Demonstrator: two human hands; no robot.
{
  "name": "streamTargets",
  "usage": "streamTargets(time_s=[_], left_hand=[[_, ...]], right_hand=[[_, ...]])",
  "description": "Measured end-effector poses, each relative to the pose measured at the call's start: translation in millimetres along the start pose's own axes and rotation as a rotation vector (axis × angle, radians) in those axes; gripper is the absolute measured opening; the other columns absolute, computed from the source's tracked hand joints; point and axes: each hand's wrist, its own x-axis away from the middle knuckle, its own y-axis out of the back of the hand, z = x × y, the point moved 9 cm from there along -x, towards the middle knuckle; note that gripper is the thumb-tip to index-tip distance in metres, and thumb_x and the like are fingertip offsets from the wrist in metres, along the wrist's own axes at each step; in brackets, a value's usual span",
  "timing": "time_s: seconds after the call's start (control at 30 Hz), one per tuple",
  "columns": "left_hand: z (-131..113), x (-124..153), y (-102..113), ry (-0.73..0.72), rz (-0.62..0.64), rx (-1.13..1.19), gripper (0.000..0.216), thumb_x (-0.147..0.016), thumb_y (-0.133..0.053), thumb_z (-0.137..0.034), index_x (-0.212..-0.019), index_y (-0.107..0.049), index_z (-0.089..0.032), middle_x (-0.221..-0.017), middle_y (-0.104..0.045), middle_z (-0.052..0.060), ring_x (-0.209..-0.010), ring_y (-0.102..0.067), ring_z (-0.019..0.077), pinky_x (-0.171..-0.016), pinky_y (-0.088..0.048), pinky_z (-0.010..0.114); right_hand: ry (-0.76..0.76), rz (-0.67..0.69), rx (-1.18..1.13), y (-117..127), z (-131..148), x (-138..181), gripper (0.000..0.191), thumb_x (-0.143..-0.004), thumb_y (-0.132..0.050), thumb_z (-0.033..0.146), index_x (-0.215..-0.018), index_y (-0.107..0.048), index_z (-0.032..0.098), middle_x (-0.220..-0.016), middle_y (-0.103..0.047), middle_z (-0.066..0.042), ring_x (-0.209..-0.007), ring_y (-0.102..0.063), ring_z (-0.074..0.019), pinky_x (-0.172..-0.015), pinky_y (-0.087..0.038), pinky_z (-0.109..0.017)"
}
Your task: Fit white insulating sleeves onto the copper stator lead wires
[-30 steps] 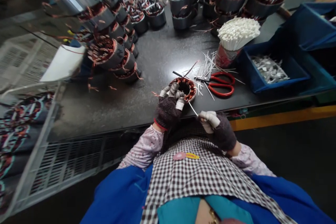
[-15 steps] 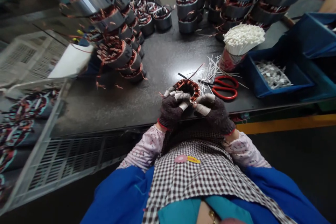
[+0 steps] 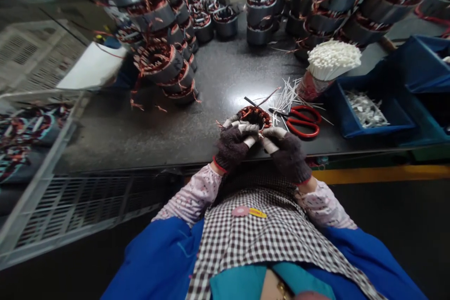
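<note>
A motor stator [image 3: 256, 113] with copper windings lies at the table's front edge, its near side hidden by my hands. My left hand [image 3: 235, 143], in a dark fingerless glove with taped fingers, is closed around its left and near side. At its near right rim my right hand [image 3: 288, 152], gloved and taped alike, pinches something small, perhaps a wire end. Both hands' fingertips meet there. A dark sleeve and a copper lead stick up from the stator's far side. Red-handled scissors [image 3: 304, 121] lie just right of it, beside loose white ties [image 3: 287, 96].
A cup [image 3: 309, 85] packed with white ties stands behind the scissors. At right, a blue bin [image 3: 397, 124] holds small white pieces. Stacked stators [image 3: 165, 68] rise at left, and more stacks [image 3: 260, 14] line the back. A crate [image 3: 66, 131] with stators sits at far left.
The camera view has shifted slightly, so the table's things appear a little displaced. Both hands stay at the stator, with the right fingertips slightly closer to the left ones.
</note>
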Motion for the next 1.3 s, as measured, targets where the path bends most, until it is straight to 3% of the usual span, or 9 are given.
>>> streamTargets(time_s=[0.23,0.37,0.47,0.6,0.7,0.8,1.03,1.17,1.3], left_hand=[[0,1,-1,0.002,0.040,-0.017,0.010,-0.104,-0.094,-0.037,-0.111,-0.098,-0.031,-0.117,-0.101,0.005,-0.124,-0.094,0.0337,-0.145,-0.064,0.069],[-2,-2,-1,-0.034,0.037,-0.037,0.009,-0.103,-0.091,-0.038,-0.107,-0.096,-0.032,-0.114,-0.101,0.004,-0.120,-0.095,0.0341,-0.145,-0.064,0.070],[-4,-3,-4,-0.047,0.049,-0.022,0.010,-0.101,-0.090,-0.038,-0.106,-0.096,-0.032,-0.111,-0.100,0.006,-0.117,-0.095,0.0360,-0.145,-0.063,0.073],[-3,-3,-5,-0.021,0.057,-0.040,0.009,-0.100,-0.091,-0.037,-0.107,-0.095,-0.033,-0.118,-0.101,0.006,-0.125,-0.095,0.0385,-0.151,-0.056,0.079],[-2,-3,-5,-0.050,0.091,-0.041,0.022,-0.098,-0.096,-0.041,-0.118,-0.093,-0.031,-0.135,-0.100,0.011,-0.140,-0.092,0.0417,-0.152,-0.055,0.077],[1,-4,-8,-0.081,0.174,-0.054,0.025,-0.096,-0.099,-0.047,-0.113,-0.091,-0.031,-0.130,-0.101,0.012,-0.141,-0.092,0.0426,-0.150,-0.059,0.073],[-2,-4,-10,-0.095,0.168,-0.102,0.016,-0.107,-0.086,-0.046,-0.105,-0.092,-0.032,-0.112,-0.099,0.010,-0.125,-0.094,0.0386,-0.144,-0.064,0.073],[-10,-1,-16,-0.140,0.223,-0.090,0.013,-0.098,-0.089,-0.047,-0.100,-0.090,-0.034,-0.111,-0.099,0.008,-0.122,-0.095,0.0405,-0.142,-0.066,0.073],[-21,0,-9,-0.161,0.146,-0.090,0.013,-0.098,-0.086,-0.044,-0.107,-0.089,-0.034,-0.107,-0.099,0.010,-0.113,-0.097,0.0426,-0.132,-0.073,0.073]], right_hand=[[0.014,-0.056,0.185,12,13,3,0.031,-0.117,-0.078,0.056,-0.118,-0.094,0.029,-0.115,-0.098,-0.011,-0.104,-0.093,-0.0328,-0.101,-0.077,-0.046],[-0.040,0.022,0.294,4,13,-2,0.017,-0.111,-0.087,0.046,-0.104,-0.092,0.031,-0.098,-0.095,-0.007,-0.090,-0.090,-0.0324,-0.090,-0.074,-0.046],[-0.014,0.071,0.185,1,18,-4,0.008,-0.105,-0.086,0.034,-0.102,-0.093,0.032,-0.096,-0.094,-0.006,-0.091,-0.089,-0.0316,-0.090,-0.075,-0.045],[0.000,0.231,-0.069,1,32,10,0.021,-0.115,-0.081,0.042,-0.102,-0.093,0.032,-0.086,-0.087,-0.001,-0.080,-0.082,-0.0257,-0.082,-0.074,-0.041],[-0.054,0.180,-0.238,7,30,7,0.027,-0.115,-0.084,0.052,-0.099,-0.090,0.032,-0.101,-0.091,-0.005,-0.081,-0.079,-0.0252,-0.076,-0.073,-0.041],[-0.101,0.150,-0.373,-3,17,-1,0.037,-0.110,-0.088,0.066,-0.097,-0.088,0.031,-0.116,-0.093,-0.010,-0.085,-0.080,-0.0260,-0.075,-0.074,-0.043],[-0.262,0.160,-0.325,-17,10,27,0.037,-0.106,-0.090,0.063,-0.095,-0.084,0.027,-0.077,-0.076,0.000,-0.069,-0.067,-0.0209,-0.064,-0.063,-0.033],[-0.176,0.182,-0.397,-31,44,-6,0.046,-0.106,-0.090,0.067,-0.088,-0.077,0.026,-0.078,-0.075,0.000,-0.072,-0.070,-0.0196,-0.064,-0.063,-0.031],[-0.214,0.127,-0.489,-41,35,-40,0.053,-0.107,-0.084,0.079,-0.093,-0.075,0.029,-0.072,-0.070,0.003,-0.057,-0.061,-0.0163,-0.051,-0.054,-0.030]])
